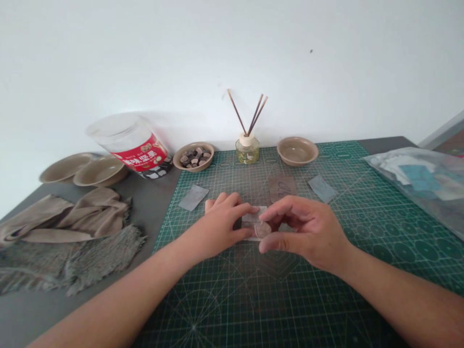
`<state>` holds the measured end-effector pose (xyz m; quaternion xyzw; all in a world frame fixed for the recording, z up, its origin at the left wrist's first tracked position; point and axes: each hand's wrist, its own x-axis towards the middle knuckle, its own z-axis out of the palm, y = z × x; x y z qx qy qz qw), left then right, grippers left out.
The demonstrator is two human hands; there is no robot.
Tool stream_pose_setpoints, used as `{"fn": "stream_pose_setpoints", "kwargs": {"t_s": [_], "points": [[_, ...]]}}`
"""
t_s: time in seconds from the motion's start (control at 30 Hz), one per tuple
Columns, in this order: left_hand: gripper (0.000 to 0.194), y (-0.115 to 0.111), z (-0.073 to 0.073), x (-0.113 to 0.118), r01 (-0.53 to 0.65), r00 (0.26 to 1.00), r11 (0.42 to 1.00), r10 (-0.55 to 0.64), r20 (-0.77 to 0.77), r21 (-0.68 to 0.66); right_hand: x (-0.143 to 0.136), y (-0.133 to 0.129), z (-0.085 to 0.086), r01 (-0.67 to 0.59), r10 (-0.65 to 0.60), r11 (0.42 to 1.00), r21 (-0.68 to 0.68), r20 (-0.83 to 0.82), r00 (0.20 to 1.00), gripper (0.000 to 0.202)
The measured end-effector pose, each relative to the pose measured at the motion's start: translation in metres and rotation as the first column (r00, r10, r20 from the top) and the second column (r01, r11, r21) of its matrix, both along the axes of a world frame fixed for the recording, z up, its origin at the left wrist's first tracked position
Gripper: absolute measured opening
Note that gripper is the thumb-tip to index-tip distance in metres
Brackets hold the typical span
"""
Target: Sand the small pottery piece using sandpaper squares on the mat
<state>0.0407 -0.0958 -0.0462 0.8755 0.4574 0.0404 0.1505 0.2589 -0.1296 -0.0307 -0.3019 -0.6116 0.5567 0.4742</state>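
Note:
A small pale sheet or packet (249, 224) lies on the green cutting mat (224, 299), between my two hands. My left hand (227, 218) rests at its left side, thumb and index finger spread apart on its edges. On the sheet's right part is a round, light brownish piece (263, 229). My right hand (302, 231) is beside this piece, its thumb and index finger apart around the piece's right side. Whether the fingertips touch the piece is hard to tell. Behind my right hand lies a brown square (282, 187) with dark markings.
Pale packets lie at left (194, 197) and right (322, 188). Behind stand a bowl of stones (194, 168), a reed diffuser (247, 149) and a bowl (297, 162). Left are a plastic jar (139, 154), two bowls and cloths (90, 217); right, a plastic bag (424, 181).

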Motion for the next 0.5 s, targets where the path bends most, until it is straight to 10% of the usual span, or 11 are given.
{"fn": "stream_pose_setpoints", "kwargs": {"t_s": [0.5], "points": [[0.031, 0.002, -0.003, 0.000, 0.006, 1.000, 1.000, -0.006, -0.008, 0.001, -0.003, -0.015, 0.011, -0.243, 0.108, 0.920, -0.308, -0.398, 0.911, 0.032]]}}
